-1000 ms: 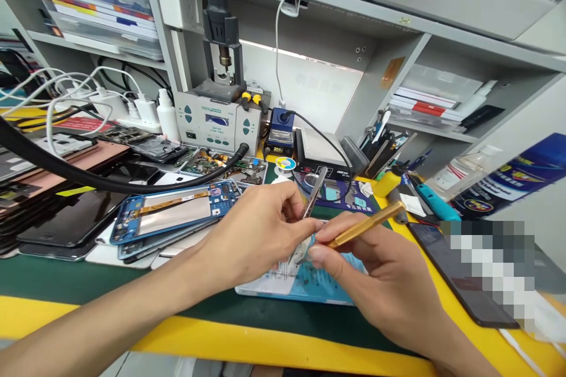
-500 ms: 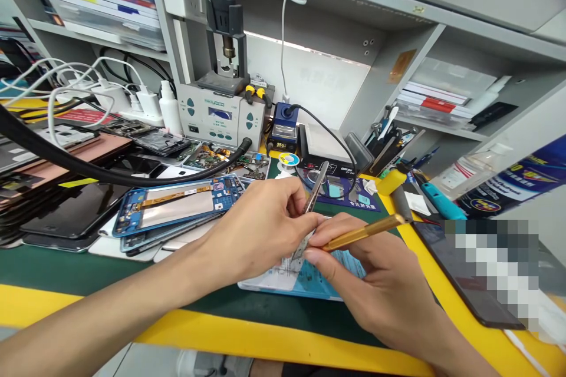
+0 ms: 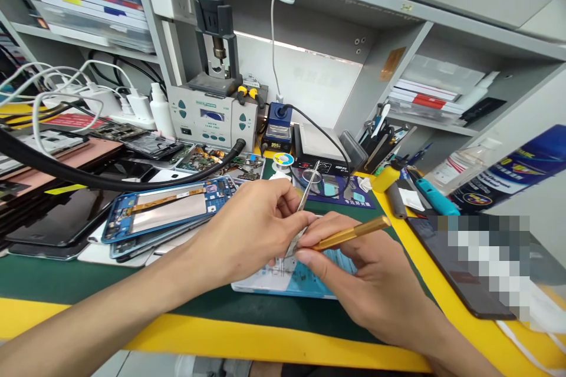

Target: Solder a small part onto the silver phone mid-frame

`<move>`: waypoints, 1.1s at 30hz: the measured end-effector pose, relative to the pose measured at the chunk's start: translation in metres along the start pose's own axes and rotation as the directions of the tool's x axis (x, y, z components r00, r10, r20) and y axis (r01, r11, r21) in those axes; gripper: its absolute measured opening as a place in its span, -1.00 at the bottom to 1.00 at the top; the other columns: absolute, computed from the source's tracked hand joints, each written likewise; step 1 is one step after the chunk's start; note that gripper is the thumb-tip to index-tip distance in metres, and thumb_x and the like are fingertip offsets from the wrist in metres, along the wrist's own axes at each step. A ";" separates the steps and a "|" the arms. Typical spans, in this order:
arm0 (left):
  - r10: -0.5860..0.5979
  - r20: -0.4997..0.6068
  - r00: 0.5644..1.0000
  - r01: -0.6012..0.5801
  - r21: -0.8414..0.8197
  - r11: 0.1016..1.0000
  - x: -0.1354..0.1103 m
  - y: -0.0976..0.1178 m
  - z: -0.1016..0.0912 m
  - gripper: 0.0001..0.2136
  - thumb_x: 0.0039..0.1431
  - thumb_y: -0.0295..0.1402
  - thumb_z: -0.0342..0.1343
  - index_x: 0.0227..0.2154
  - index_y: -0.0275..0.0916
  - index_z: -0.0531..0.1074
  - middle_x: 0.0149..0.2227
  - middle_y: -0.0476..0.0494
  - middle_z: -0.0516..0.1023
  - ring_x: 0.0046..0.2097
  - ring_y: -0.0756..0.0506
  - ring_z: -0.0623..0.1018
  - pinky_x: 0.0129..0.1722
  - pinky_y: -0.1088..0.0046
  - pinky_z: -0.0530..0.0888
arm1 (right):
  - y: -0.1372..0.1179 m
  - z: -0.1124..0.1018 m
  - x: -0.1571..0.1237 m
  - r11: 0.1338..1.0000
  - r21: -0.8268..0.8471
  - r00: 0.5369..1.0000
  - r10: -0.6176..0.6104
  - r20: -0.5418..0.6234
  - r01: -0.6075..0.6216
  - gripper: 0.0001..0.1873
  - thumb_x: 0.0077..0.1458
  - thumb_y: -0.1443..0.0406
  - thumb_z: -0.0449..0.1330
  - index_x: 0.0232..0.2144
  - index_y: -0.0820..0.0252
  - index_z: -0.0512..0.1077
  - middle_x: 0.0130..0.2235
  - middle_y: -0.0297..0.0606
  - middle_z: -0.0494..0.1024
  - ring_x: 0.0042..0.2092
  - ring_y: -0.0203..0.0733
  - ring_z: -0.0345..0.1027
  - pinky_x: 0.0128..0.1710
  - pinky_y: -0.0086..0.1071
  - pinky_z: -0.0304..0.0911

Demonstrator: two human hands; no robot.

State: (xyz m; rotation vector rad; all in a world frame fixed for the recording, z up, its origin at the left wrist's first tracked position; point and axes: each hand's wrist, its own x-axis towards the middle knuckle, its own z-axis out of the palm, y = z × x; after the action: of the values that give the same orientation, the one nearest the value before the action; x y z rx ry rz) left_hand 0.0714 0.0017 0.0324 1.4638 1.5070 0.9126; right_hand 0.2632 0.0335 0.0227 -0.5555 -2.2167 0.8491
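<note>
My left hand (image 3: pixel 259 227) is closed around silver tweezers (image 3: pixel 309 187), which point up and away between thumb and fingers. My right hand (image 3: pixel 375 274) pinches a gold pen-shaped tool (image 3: pixel 351 232) between thumb and fingertips; its working tip is hidden by the fingers. Both sets of fingertips meet at a small greyish metal piece (image 3: pixel 292 246), too covered to name. Below them lies a flat blue-and-white board (image 3: pixel 283 287) with dark marks, partly hidden by both hands.
Phone frames (image 3: pixel 168 212) are stacked at the left. Behind stand a hot-air station (image 3: pixel 212 121), a soldering station (image 3: pixel 277 129) and a solder spool (image 3: pixel 283 160). A black hose (image 3: pixel 132 179) crosses the left side. A dark tablet-like panel (image 3: pixel 451 271) lies at the right.
The view has shifted slightly, so the bench appears further left. The tweezers have turned and look narrower. Both hands keep their hold, close together.
</note>
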 end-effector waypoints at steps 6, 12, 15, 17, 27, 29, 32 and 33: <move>0.024 0.035 0.999 -0.020 -0.096 0.995 0.001 -0.001 -0.002 -0.78 0.23 -0.14 0.18 -0.42 -0.12 0.35 -0.66 0.08 0.49 -0.61 -0.08 0.52 -0.64 0.47 0.44 | 0.000 -0.004 -0.002 0.999 0.048 0.997 0.027 -0.066 -0.024 -0.87 0.24 0.44 0.31 -0.23 0.11 0.56 -0.25 -0.36 0.65 -0.18 -0.21 0.58 -0.11 -0.33 0.45; 0.027 0.075 0.997 -0.012 -0.195 0.981 0.001 0.003 -0.004 -0.78 0.23 -0.20 0.22 -0.43 -0.15 0.35 -0.68 0.10 0.49 -0.64 -0.03 0.51 -0.64 0.53 0.47 | 0.000 -0.005 -0.005 0.992 0.124 0.995 0.046 -0.086 -0.035 -0.84 0.24 0.45 0.32 -0.21 0.07 0.56 -0.24 -0.39 0.65 -0.15 -0.22 0.57 -0.09 -0.36 0.46; 0.019 0.081 0.997 -0.001 -0.225 0.974 0.000 0.004 -0.003 -0.78 0.22 -0.23 0.26 -0.44 -0.16 0.36 -0.69 0.09 0.49 -0.64 -0.01 0.50 -0.65 0.57 0.46 | -0.001 -0.004 -0.003 0.992 0.118 0.995 0.054 -0.083 -0.044 -0.86 0.24 0.45 0.32 -0.24 0.09 0.56 -0.25 -0.35 0.65 -0.17 -0.20 0.57 -0.11 -0.33 0.47; 0.026 0.080 0.996 -0.006 -0.242 0.970 0.000 0.004 -0.004 -0.78 0.22 -0.24 0.26 -0.44 -0.17 0.37 -0.69 0.08 0.50 -0.64 -0.01 0.51 -0.65 0.58 0.46 | -0.003 -0.003 -0.003 0.990 0.125 0.996 0.068 -0.063 -0.059 -0.87 0.24 0.45 0.31 -0.26 0.11 0.57 -0.26 -0.31 0.65 -0.19 -0.16 0.57 -0.14 -0.29 0.48; 0.041 0.061 0.997 -0.022 -0.285 0.958 0.001 0.004 -0.006 -0.76 0.25 -0.26 0.26 -0.46 -0.19 0.37 -0.69 0.07 0.52 -0.66 0.00 0.51 -0.65 0.58 0.47 | -0.006 -0.007 -0.002 0.988 0.139 0.998 0.069 -0.001 -0.068 -0.88 0.25 0.44 0.30 -0.27 0.13 0.56 -0.26 -0.31 0.64 -0.20 -0.17 0.55 -0.15 -0.29 0.47; 0.040 0.062 0.997 -0.021 -0.289 0.957 0.001 0.005 -0.005 -0.76 0.23 -0.27 0.28 -0.46 -0.19 0.38 -0.68 0.08 0.52 -0.66 0.00 0.51 -0.65 0.58 0.48 | -0.005 -0.009 -0.002 0.988 0.143 0.997 0.065 -0.039 -0.059 -0.87 0.24 0.44 0.31 -0.26 0.10 0.56 -0.26 -0.34 0.64 -0.20 -0.19 0.55 -0.17 -0.33 0.46; 0.039 0.068 0.997 -0.018 -0.297 0.955 0.001 0.005 -0.005 -0.77 0.24 -0.28 0.28 -0.46 -0.19 0.38 -0.69 0.09 0.52 -0.66 0.01 0.51 -0.65 0.59 0.47 | -0.005 -0.008 -0.001 0.982 0.176 0.995 0.075 -0.070 -0.062 -0.87 0.24 0.44 0.32 -0.26 0.09 0.56 -0.26 -0.33 0.63 -0.21 -0.18 0.56 -0.19 -0.33 0.49; 0.041 0.068 0.997 -0.019 -0.303 0.953 0.002 0.005 -0.005 -0.77 0.24 -0.28 0.28 -0.46 -0.19 0.38 -0.69 0.09 0.52 -0.66 0.01 0.51 -0.66 0.59 0.47 | -0.005 -0.007 0.000 0.980 0.188 0.995 0.079 -0.060 -0.067 -0.87 0.24 0.44 0.31 -0.26 0.10 0.56 -0.26 -0.32 0.63 -0.21 -0.17 0.57 -0.18 -0.32 0.49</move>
State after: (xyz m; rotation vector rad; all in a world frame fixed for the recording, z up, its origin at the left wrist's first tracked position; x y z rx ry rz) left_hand 0.0691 0.0039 0.0385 1.2847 1.2320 1.0451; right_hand 0.2679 0.0331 0.0301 -0.5697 -2.0403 1.0473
